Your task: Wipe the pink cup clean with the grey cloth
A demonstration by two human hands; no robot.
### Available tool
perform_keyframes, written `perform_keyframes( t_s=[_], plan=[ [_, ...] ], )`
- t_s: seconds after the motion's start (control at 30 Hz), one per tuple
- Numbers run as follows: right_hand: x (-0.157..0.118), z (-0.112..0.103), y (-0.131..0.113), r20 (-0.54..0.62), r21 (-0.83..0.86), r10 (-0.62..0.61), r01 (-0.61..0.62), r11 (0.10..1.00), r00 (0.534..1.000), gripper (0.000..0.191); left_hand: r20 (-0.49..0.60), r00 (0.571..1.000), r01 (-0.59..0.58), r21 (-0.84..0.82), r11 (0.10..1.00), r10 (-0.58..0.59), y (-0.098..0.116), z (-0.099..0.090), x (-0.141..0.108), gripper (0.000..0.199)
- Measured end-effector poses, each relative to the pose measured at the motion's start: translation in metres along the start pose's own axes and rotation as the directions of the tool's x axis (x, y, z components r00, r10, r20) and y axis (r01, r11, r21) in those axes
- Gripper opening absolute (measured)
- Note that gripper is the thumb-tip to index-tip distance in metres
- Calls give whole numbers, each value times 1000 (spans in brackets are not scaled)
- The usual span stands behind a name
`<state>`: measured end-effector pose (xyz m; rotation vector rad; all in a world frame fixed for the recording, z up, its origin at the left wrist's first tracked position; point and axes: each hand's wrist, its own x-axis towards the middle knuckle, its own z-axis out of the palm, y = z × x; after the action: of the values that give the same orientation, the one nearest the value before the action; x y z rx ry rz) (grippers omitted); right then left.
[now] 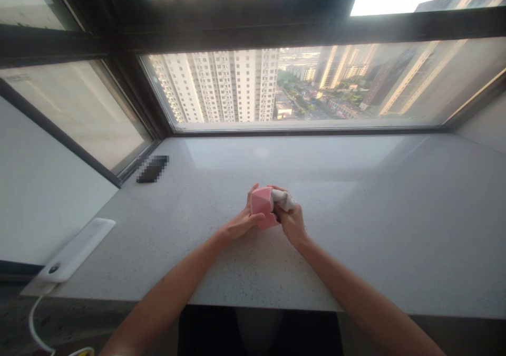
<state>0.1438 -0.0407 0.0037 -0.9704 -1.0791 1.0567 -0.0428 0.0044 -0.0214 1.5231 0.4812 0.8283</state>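
A pink faceted plastic object point(261, 204) is held above the speckled grey stone sill point(367, 229), near its middle. My left hand point(242, 222) grips it from the near left side, with the fingers wrapped around it. My right hand point(291, 221) presses against its right side and pinches a crumpled white cloth point(283, 200). The cloth sits at the top right of the pink object. Its far end is hidden, so I cannot tell if it goes inside.
A dark phone point(153, 169), pixelated, lies at the far left of the sill. A white power strip point(77, 250) with a white cable point(35, 319) sits at the left edge. A large window point(292, 87) overlooking high-rise buildings runs along the far side.
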Motion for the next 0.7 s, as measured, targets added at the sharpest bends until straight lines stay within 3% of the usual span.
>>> perform_keyframes(
  t_s=[0.1,0.17,0.27,0.33,0.43,0.53,0.63,0.7],
  plan=[
    [2,0,1,-55,19,-1,2,1000,998,46,-27,989,-136,173,975,143,-8,4,1,154],
    [3,1,2,-46,36,-13,14,999,999,42,-35,952,-271,359,893,303,-12,5,4,167],
    [2,3,5,15,44,-24,23,999,1000,39,-16,839,-449,544,709,543,-9,5,7,154],
    [0,4,5,41,33,-39,38,999,998,40,-11,810,-474,577,665,587,-4,5,6,139],
    [-2,3,1,80,-11,-85,86,996,993,48,-83,878,-386,459,801,471,7,9,0,135],
    [-1,-1,-4,90,-94,-180,188,978,980,50,-64,961,-249,229,941,270,16,14,-3,127],
    [0,-3,-7,113,-135,-224,238,962,968,44,-15,993,-119,98,988,121,19,16,-3,115],
    [0,-3,-8,118,-98,-168,180,979,979,41,-29,995,-98,43,994,99,18,18,-2,122]
  ],
)
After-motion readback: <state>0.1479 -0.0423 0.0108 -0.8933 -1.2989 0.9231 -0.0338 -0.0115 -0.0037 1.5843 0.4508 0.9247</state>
